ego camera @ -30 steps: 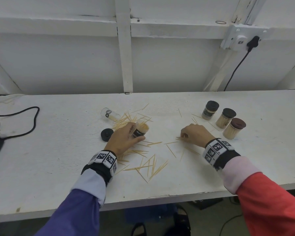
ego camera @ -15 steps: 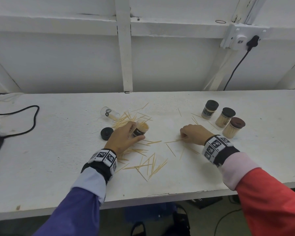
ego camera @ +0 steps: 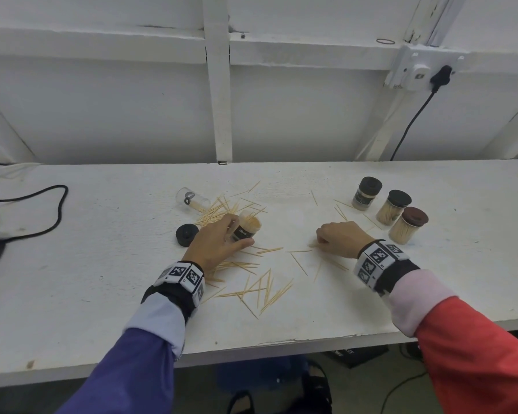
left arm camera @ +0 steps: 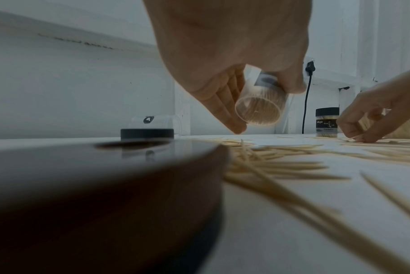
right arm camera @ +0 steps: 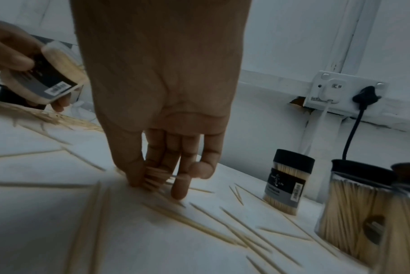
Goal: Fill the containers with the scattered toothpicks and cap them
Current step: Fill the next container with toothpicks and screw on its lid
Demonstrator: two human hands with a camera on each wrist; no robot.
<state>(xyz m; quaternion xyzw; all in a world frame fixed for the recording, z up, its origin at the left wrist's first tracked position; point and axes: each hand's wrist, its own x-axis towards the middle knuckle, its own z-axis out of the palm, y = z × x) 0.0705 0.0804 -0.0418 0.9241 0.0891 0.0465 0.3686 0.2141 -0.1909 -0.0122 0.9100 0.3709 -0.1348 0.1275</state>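
My left hand (ego camera: pixel 219 243) grips an uncapped clear container (ego camera: pixel 245 228) full of toothpicks, tilted above the table; the left wrist view shows its base (left arm camera: pixel 257 111) between my fingers. My right hand (ego camera: pixel 326 239) pinches a small bundle of toothpicks (right arm camera: pixel 155 176) against the table, thumb and fingers curled round them. Scattered toothpicks (ego camera: pixel 260 289) lie between and below both hands. A black cap (ego camera: pixel 186 233) lies left of my left hand. An empty clear container (ego camera: pixel 192 198) lies on its side behind it.
Three capped, filled containers (ego camera: pixel 393 207) stand at the right rear of the white table (ego camera: pixel 72 294). A black cable (ego camera: pixel 27 210) loops at the far left. A wall socket with a plug (ego camera: pixel 422 73) sits up on the back wall.
My right hand has slid slightly left and gathered toothpicks under its fingertips. My left hand holds the open container in almost the same place.
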